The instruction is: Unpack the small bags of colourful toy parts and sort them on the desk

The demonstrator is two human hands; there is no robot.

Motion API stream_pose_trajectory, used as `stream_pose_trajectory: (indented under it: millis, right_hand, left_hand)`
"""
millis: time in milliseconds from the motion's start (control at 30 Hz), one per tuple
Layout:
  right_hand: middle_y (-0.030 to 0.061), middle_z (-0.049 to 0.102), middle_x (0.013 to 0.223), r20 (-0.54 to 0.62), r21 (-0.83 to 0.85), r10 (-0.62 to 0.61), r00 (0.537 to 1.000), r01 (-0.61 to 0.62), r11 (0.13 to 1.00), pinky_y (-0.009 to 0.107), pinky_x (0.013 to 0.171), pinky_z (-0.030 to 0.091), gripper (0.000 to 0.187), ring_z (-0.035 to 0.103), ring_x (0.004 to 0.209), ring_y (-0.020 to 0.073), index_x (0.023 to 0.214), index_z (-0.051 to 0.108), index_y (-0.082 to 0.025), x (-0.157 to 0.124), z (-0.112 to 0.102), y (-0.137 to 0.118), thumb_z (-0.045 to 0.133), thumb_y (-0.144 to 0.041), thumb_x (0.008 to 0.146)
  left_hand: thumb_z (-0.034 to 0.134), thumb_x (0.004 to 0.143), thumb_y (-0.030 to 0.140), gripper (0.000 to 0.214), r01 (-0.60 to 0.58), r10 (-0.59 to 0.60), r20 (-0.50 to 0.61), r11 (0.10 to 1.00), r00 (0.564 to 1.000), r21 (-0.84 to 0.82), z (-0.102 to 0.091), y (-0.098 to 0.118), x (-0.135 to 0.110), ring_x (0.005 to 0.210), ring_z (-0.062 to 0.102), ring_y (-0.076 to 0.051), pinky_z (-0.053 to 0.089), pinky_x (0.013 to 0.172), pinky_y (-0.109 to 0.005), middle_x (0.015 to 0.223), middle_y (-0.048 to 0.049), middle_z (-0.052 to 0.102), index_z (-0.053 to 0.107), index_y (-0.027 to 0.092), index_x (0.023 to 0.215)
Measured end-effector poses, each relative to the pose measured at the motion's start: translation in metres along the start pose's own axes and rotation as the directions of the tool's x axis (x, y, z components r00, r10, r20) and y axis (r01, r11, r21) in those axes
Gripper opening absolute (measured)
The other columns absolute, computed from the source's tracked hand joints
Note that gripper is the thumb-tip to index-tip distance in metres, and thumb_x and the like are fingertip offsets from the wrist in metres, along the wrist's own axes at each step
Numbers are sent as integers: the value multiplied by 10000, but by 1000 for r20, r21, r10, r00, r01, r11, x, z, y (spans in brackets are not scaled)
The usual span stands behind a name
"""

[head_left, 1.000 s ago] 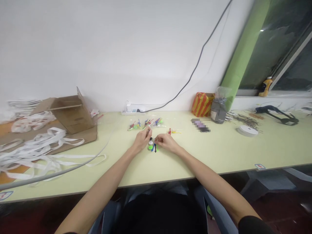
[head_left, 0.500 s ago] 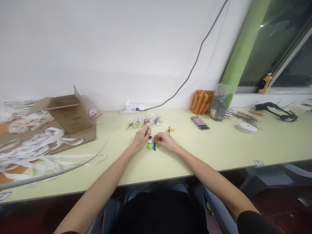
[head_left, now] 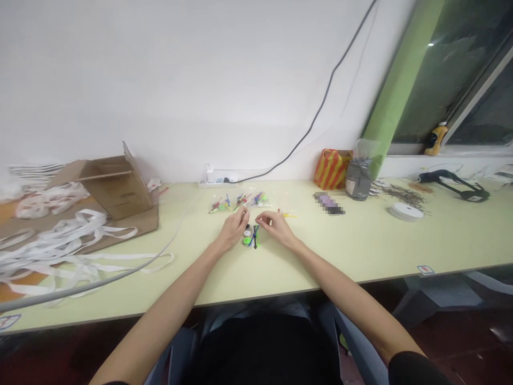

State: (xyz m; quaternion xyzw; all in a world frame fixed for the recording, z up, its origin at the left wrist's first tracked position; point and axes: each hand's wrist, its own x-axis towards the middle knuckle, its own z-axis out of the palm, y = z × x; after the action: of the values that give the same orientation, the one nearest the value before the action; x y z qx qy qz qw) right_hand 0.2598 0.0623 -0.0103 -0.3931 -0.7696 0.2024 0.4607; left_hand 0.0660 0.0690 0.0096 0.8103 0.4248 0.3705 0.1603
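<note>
My left hand (head_left: 232, 231) is closed in a pinch beside a short row of small round parts; whatever it holds is too small to make out. That row has a black disc (head_left: 247, 226), a white disc (head_left: 247, 233) and a green disc (head_left: 246, 241). Just right of them lie a black arrow-shaped piece (head_left: 255, 241) and a slanted blue strip (head_left: 251, 239), with bits of green around them. My right hand (head_left: 277, 226) is above these pieces, thumb and fingertips drawn together; anything between them is hidden. Red and yellow pieces (head_left: 289, 215) lie partly behind it.
Clear bags of coloured parts (head_left: 240, 201) lie beyond my hands, near a power strip (head_left: 216, 179). Left are a cardboard box (head_left: 116, 187), white straps (head_left: 80, 235) and a cable (head_left: 132, 271). Right are a phone (head_left: 329, 203), a striped bag (head_left: 331, 168) and a white roll (head_left: 405, 212).
My right hand has risen slightly from the small pieces, uncovering the black arrow-shaped piece and blue strip. My left hand has hardly moved.
</note>
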Motion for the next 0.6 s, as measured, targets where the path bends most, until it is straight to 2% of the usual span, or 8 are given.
stream_pose_trajectory:
  millis: [67,167,267,433,600]
  right_hand:
    - [11,651,731,-28,115,22,999,-19,993,242,637,446,196,579,640,128,941,710,-177,1,0,-2,617,-348,923]
    - [17,660,748,15,310,50,999,-52,949,240,567,461,283,602,592,131,988,681,-177,1,1,-8,632,-441,898]
    - [23,663,744,14,418,74,997,-73,905,232,501,458,343,617,560,136,979,654,-176,0,1,-14,664,-498,860]
    - [54,687,794,19,446,109,994,-107,889,213,442,447,374,663,625,166,938,660,-170,-1,0,-14,706,-518,811]
    - [58,696,792,72,406,108,992,-128,905,236,512,500,360,674,720,189,927,683,-162,-1,3,-10,707,-496,796]
  left_hand:
    - [290,1018,438,276,-22,22,35,1000,999,-18,1,1,-1,680,508,-162,378,678,-287,744,15,522,452,219,967]
    - [276,1018,453,272,-36,41,89,998,995,-60,5,5,-3,733,530,-169,412,718,-303,841,-11,552,417,220,1013]
    - [277,1016,462,269,-53,67,136,993,988,-104,7,10,-5,802,553,-178,437,771,-325,931,-42,567,388,217,1035]
    - [288,1009,469,266,-61,85,163,987,983,-146,6,16,-8,826,558,-185,446,792,-340,946,-50,573,373,218,1030]
    - [295,1002,523,310,-33,53,148,991,987,-132,5,17,-9,819,553,-178,450,782,-330,957,-52,555,361,220,988]
